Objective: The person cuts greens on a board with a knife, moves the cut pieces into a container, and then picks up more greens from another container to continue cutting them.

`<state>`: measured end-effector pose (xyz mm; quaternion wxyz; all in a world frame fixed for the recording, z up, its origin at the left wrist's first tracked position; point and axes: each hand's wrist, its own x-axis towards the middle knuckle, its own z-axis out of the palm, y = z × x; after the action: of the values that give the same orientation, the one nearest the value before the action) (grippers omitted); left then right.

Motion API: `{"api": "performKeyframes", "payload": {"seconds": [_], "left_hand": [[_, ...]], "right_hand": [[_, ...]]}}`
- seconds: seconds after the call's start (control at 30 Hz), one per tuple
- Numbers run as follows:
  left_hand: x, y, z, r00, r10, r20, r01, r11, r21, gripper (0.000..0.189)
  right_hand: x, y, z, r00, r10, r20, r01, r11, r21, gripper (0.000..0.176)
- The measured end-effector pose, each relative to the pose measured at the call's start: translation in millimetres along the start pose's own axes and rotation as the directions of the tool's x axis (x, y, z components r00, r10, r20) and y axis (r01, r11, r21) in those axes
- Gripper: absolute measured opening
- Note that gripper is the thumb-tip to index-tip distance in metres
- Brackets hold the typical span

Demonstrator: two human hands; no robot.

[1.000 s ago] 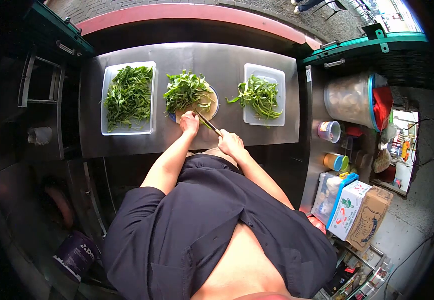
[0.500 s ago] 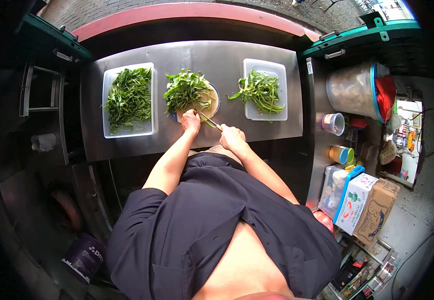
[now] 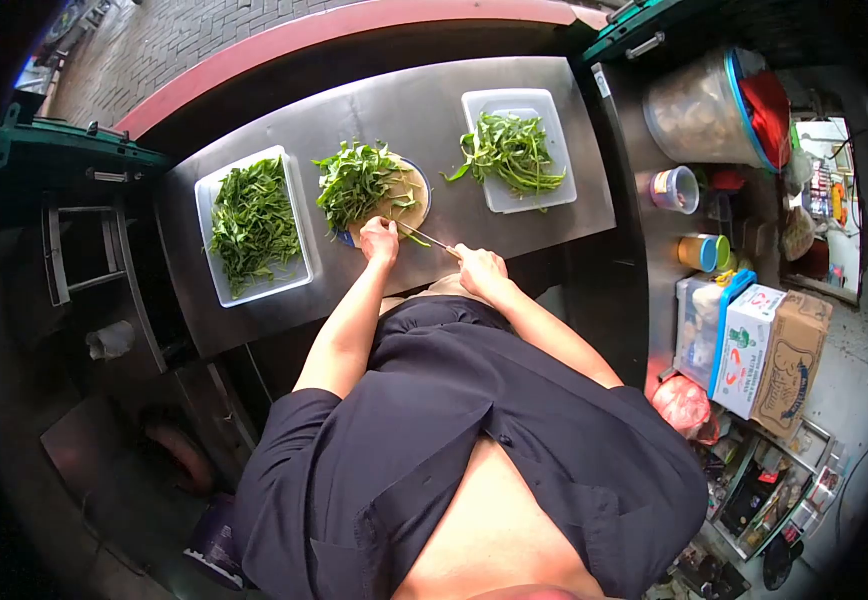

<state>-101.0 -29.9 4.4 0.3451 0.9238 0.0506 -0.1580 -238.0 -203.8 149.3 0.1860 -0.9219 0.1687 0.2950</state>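
Okay: left tray [image 3: 294,272], upper left, leaves [image 3: 254,220] inside; right tray [image 3: 542,104], upper centre-right, stemmy greens [image 3: 516,155] inside; round board [image 3: 415,208], upper centre, leafy pile [image 3: 354,185] on it; left hand [image 3: 380,242] at pile's lower edge, hold unclear; right hand [image 3: 481,272] gripping knife [image 3: 436,243].

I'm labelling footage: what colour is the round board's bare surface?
The round board is pale beige, seen in the head view.

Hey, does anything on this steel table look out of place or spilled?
Slightly: beside the tray on the right, a few leafy stems poke past its left rim, while most of that pile lies inside. Nothing else there stands out as odd.
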Motion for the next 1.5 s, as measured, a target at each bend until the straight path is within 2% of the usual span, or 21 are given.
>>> {"api": "performKeyframes", "payload": {"seconds": [0.07,0.2,0.37,0.5,0.6,0.8,0.97,1.13,1.3,1.37,1.5], "left_hand": [[-1,-3,-1,1.0,0.012,0.006,-0.013,1.0,0.018,0.024],[-1,-5,-5,1.0,0.027,0.011,-0.027,0.999,0.033,0.025],[-6,5,-12,0.998,-0.042,0.041,0.042,0.999,0.005,0.027],[-5,4,-11,0.997,-0.077,0.011,0.077,0.997,0.018,0.029],[-2,6,-10,0.999,-0.042,-0.005,0.042,0.998,0.056,0.027],[-9,12,-2,0.997,-0.037,-0.063,0.039,0.998,0.046,0.025],[-14,16,1,0.988,-0.139,-0.066,0.144,0.986,0.085,0.024],[-17,22,8,0.973,-0.184,-0.141,0.205,0.968,0.147,0.019],[-21,25,13,0.977,-0.105,-0.188,0.136,0.977,0.162,0.014],[-30,34,11,0.975,-0.113,-0.19,0.144,0.977,0.158,0.015],[-32,43,12,0.976,-0.119,-0.181,0.15,0.975,0.164,0.015]], "right_hand": [[-2,1,9,0.997,-0.054,-0.063,0.059,0.995,0.078,0.02],[6,-4,18,0.989,0.016,-0.146,0.012,0.982,0.19,0.02],[14,1,22,0.991,0.063,-0.118,-0.026,0.956,0.292,0.024],[15,11,32,0.996,0.017,-0.092,0.016,0.938,0.347,0.025],[12,22,31,0.996,-0.004,-0.091,0.04,0.919,0.393,0.027],[11,41,16,0.997,-0.063,-0.047,0.077,0.92,0.385,0.028],[22,56,5,0.986,-0.154,-0.059,0.165,0.925,0.343,0.026],[38,60,-8,0.969,-0.245,-0.043,0.248,0.932,0.264,0.023],[49,55,-14,0.952,-0.306,0.011,0.298,0.934,0.198,0.022],[57,54,-9,0.943,-0.333,0.025,0.328,0.937,0.118,0.022],[60,50,-15,0.945,-0.327,0.014,0.325,0.943,0.075,0.023]]}}
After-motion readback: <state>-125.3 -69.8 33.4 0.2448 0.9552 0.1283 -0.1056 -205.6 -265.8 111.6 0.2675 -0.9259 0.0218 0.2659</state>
